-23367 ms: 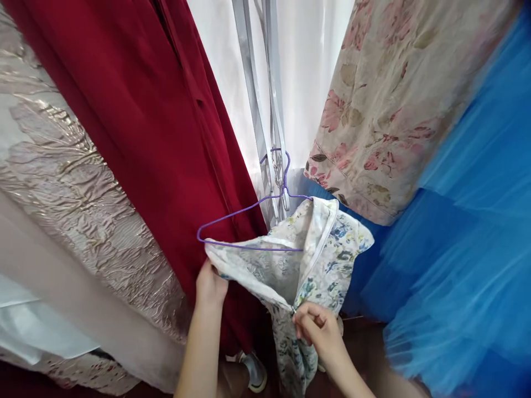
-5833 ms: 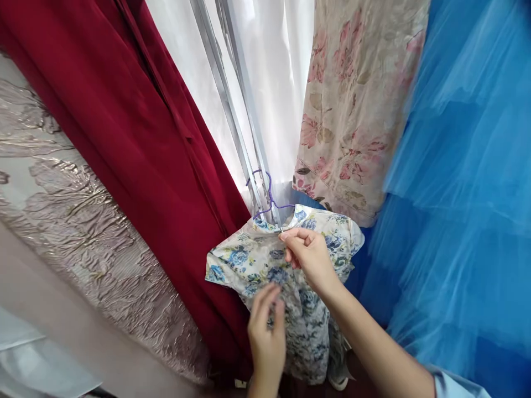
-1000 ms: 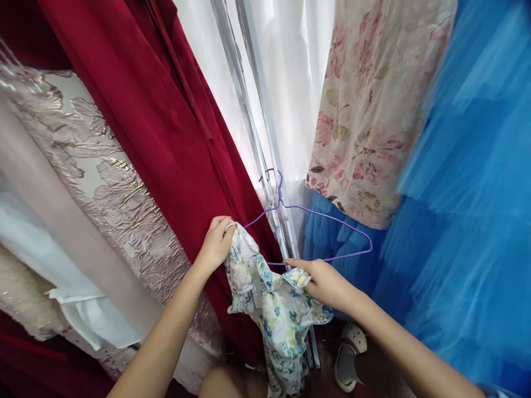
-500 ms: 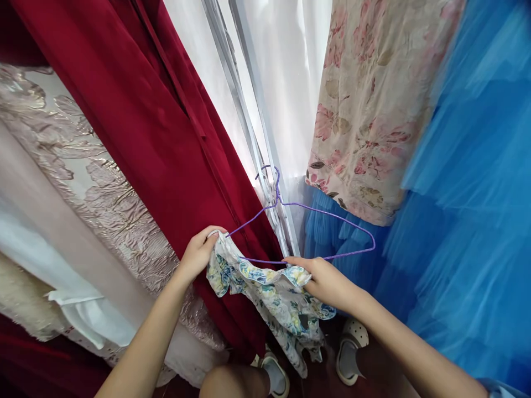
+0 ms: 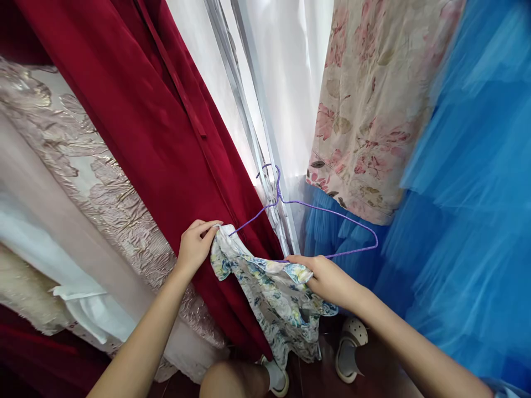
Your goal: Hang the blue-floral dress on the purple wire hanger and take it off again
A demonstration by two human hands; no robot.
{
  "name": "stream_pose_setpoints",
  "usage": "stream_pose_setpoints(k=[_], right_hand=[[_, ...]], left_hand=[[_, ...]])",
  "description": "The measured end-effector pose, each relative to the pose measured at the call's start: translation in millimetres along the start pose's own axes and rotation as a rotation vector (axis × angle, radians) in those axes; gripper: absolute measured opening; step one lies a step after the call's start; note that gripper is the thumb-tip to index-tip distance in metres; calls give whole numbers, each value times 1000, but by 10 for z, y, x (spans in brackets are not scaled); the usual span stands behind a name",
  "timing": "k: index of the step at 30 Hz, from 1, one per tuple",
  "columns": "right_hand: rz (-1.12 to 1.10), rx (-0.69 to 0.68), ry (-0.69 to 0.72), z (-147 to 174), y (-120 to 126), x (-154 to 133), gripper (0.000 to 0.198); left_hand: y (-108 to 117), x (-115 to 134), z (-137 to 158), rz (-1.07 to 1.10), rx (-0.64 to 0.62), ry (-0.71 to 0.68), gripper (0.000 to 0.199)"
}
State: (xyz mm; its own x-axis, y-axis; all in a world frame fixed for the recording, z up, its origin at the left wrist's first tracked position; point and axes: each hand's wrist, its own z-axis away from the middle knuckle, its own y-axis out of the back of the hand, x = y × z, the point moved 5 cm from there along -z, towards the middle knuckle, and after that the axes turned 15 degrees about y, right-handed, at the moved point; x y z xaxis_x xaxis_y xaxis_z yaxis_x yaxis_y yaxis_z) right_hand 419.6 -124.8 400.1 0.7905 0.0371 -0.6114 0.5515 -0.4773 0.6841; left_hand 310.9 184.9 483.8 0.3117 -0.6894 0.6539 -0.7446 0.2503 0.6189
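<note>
A white dress with blue and yellow flowers [image 5: 274,298] hangs down between my hands. My left hand [image 5: 196,243] pinches its shoulder edge at the left. One arm of a purple hanger [image 5: 332,211] runs into that shoulder. At the other side, my right hand [image 5: 332,279] is closed on the ruffled top edge of the dress, with the hanger's bottom bar at its fingertips. The hanger's right arm is bare. Its hook stands up in front of pale metal poles [image 5: 249,105].
A dark red gown [image 5: 136,127] and a pinkish embossed one [image 5: 120,182] hang at the left. To the right are a beige flowered garment [image 5: 365,121] and blue tulle [image 5: 468,221]. Below, pale clogs [image 5: 352,337] stand on the dark floor.
The dress shoulder sits slightly higher and further right along the hanger's left arm. My left hand has risen a little with it; the right hand stays nearly in place.
</note>
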Motion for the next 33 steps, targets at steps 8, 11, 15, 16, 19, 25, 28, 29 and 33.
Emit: stream_pose_setpoints(k=[8,11,15,16,19,25,28,29,33], right_hand=[[12,-23,-1,-18,-41,-8,76],[28,-33,-30,-38,-58,-2,76],[-36,-3,20,-18,-63,-22,81],[-62,40,46,11,-39,-20,82],[-97,335,68,183,157,70,74],[274,935,-8,516,823,318,29],[393,909,5,430,1074,400,24],[390,850,-9,387,1138,437,24],[204,519,-25,285,1321,520,30]], left_hand=[[-263,598,257,219,-213,-64,36],[-350,712,311,141,-240,-76,50],[-394,636,295,-64,-143,-22,52],[-391,597,291,-100,-117,-19,46],[-366,476,287,-241,-40,-54,43],[-388,436,329,-310,-3,-174,50],[-427,464,360,-295,-20,-178,50],[-432,462,365,-299,-22,-175,50],[-393,396,338,-350,9,-162,48]])
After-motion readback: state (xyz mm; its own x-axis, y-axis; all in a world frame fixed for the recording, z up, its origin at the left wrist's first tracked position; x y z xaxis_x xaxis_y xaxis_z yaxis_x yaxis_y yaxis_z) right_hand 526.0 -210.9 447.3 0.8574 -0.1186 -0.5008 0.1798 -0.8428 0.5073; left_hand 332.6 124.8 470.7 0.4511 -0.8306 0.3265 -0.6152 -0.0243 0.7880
